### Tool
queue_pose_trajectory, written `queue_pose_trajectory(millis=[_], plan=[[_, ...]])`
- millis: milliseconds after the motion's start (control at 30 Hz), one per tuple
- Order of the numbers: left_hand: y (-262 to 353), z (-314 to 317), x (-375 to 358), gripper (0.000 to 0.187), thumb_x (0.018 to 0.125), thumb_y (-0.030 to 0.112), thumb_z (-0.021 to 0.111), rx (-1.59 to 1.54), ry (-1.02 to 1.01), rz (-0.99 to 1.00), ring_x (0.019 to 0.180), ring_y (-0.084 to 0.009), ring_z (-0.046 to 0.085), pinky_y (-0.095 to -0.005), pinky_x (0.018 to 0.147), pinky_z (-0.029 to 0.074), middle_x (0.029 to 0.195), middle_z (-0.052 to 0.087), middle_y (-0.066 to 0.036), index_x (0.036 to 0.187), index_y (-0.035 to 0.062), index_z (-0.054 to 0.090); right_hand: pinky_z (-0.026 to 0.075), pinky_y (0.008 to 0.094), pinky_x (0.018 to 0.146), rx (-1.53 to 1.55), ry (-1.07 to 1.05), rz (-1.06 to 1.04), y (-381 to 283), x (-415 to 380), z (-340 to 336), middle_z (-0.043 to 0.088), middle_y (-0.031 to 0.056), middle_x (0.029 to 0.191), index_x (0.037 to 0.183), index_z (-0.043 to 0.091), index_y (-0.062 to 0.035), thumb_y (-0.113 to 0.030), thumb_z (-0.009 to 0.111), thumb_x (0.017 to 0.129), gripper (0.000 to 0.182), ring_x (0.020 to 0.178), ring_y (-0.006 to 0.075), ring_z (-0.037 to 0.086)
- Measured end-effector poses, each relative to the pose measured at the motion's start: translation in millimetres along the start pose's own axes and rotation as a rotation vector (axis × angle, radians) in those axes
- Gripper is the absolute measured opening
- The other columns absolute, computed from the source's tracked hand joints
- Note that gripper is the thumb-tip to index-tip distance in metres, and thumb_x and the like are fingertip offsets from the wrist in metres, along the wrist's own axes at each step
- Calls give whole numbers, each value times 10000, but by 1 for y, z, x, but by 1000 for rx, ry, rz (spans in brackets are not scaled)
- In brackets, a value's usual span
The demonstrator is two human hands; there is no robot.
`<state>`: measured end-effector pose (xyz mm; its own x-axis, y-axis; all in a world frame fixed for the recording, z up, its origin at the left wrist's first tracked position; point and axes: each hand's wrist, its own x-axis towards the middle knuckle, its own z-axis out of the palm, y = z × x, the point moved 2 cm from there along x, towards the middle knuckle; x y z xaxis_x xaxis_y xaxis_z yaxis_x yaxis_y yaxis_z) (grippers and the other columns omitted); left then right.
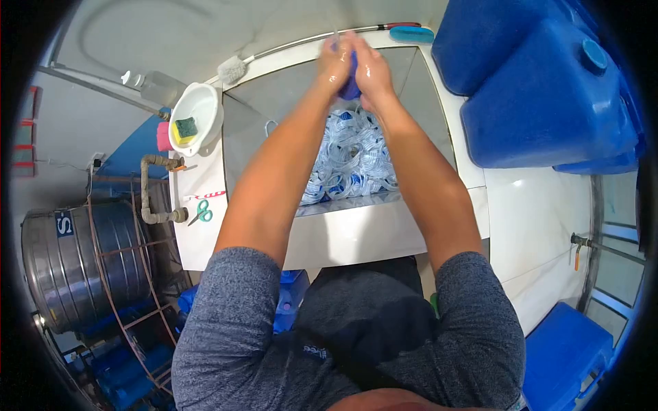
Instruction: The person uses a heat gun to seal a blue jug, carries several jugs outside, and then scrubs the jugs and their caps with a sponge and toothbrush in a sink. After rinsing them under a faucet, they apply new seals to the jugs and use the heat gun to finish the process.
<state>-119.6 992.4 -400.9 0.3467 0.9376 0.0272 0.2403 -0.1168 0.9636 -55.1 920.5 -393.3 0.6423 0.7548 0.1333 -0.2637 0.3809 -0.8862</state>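
Both of my arms reach forward over a grey basin (250,130). My left hand (335,65) and my right hand (371,72) are wet and close together near its far edge, pressed round a blue-purple item (350,83). What the item is cannot be made out, as the hands cover most of it. Below the hands, a heap of clear plastic pieces with blue marks (353,154) lies in the basin.
Left of the basin are a white bowl (205,113) with a sponge, a bottle (161,88), green scissors (203,212) and pipes. A round brush (232,70) and blue brush (411,34) lie behind. Large blue jugs (548,103) stand right.
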Motion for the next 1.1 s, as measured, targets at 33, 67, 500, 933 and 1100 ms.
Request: queue_pose_trajectory(millis=[33, 67, 500, 933, 1100], plan=[[6, -18, -2, 991, 898, 700, 540, -213, -111, -115, 1215, -374, 587, -494, 932, 518, 1403, 512, -298, 1534, -23, 305, 527, 385, 782, 0, -10, 2, 2, 2, 0, 715, 94, 980, 1082, 693, 0, -438, 512, 1031, 478, 860, 183, 651], [2, -20, -7, 873, 911, 647, 599, -270, -56, -231, 1087, -316, 653, -433, 873, 548, 1275, 613, -256, 1433, -38, 463, 525, 358, 809, -26, -98, 156, -1, 6, -1, 714, 82, 1002, 1119, 684, -3, -414, 542, 1022, 446, 889, 173, 656], [-81, -189, -188, 339, 923, 188, 691, -362, -99, -71, 869, -188, 657, -344, 755, 537, 1005, 699, -125, 1177, -27, 625, 527, 480, 892, -1082, -806, -540, 93, -78, 298, 716, 178, 1094, 1113, 654, -49, -176, 684, 854, 290, 1069, 380, 657], [-95, -272, -236, 419, 930, 215, 696, -610, 50, -421, 954, -204, 671, -351, 886, 523, 1090, 694, -106, 1273, 0, 589, 483, 506, 912, -1438, -1094, -659, 174, -71, 388, 696, 114, 1093, 1067, 666, -126, -439, 861, 708, 515, 1078, 360, 629], [-105, -287, -201, 480, 1015, 340, 560, -1151, 77, -275, 1179, -267, 623, -442, 1049, 475, 1265, 640, -127, 1383, 36, 507, 540, 358, 781, -959, -1045, -464, 111, -50, 344, 727, 149, 1037, 1203, 649, -100, -375, 838, 788, 533, 931, 271, 703]])
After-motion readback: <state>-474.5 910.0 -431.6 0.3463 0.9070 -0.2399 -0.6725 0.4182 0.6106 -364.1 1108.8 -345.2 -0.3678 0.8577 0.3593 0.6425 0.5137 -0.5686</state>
